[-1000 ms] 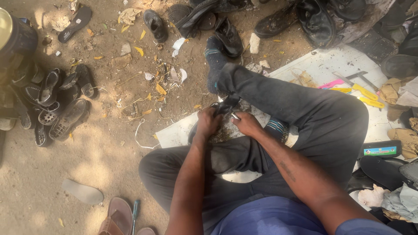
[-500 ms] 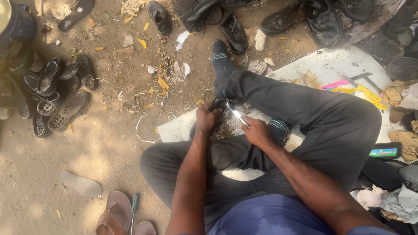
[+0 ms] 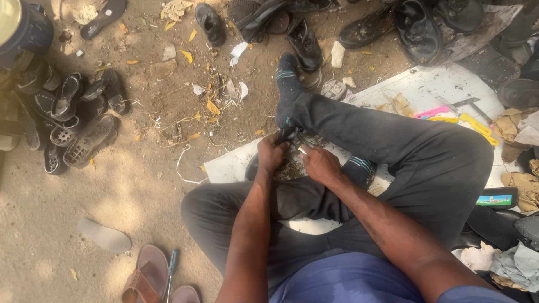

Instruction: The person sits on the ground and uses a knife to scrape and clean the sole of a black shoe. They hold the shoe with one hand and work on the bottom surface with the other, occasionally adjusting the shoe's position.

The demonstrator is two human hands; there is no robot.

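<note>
A person sits on the dirt ground (image 3: 112, 196) with legs crossed over a white board (image 3: 236, 165), and both hands meet just in front of the knees. The left hand (image 3: 273, 154) is clenched around the edge of a dark shoe (image 3: 281, 165) that lies on the board under the hands, its toe end poking out to the left of the wrist. The right hand (image 3: 320, 165) sits just beside it, touching the same shoe, with fingers curled around a small pale tool (image 3: 303, 150) whose tip shows between the two hands; what kind of tool it is cannot be told. The shoe rests between the socked foot (image 3: 289, 90) stretched forward and the bent knee nearer the body. A heap of black sandals (image 3: 73, 123) lies well apart on the left, more dark shoes (image 3: 415, 28) line the top, and yellow and pink tools (image 3: 460, 118) lie on the board at the right.
</note>
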